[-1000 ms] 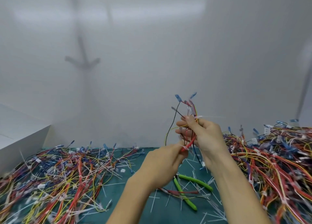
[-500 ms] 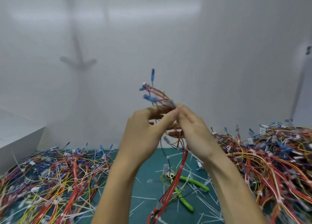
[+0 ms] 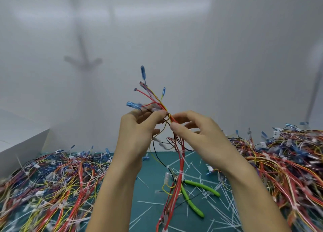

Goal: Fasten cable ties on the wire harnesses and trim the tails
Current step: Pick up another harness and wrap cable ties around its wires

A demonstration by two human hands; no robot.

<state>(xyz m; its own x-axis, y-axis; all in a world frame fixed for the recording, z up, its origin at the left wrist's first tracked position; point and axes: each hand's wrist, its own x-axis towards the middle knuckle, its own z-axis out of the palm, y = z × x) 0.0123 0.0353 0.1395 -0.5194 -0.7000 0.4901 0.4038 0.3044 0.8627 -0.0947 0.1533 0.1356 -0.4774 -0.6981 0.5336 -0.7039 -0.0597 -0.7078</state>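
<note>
Head view: left hand and right hand raised together above the mat, both pinching one wire harness. Left thumb and forefinger closed on the bundle just below its fanned top; right thumb and forefinger closed on the same bundle, a little lower and to the right. Other fingers of both hands loosely curled.

Harness mostly of red wires, with some yellow and one black strand. Upper ends spread apart above the fingers, several tipped with blue sleeved terminals. Below the hands, hanging down as a tight red bundle, bound by white cable ties at a few places, lower end reaching the green cutting mat. Whether a new tie sits between the fingers: cannot tell, too small and blurred.

On the mat under the harness, green-handled cutters, handles apart. Around them, many cut white tie tails scattered. Left of the mat, a wide heap of harnesses; right of it, a second, higher heap. At far left, a white box beside the left heap.
</note>
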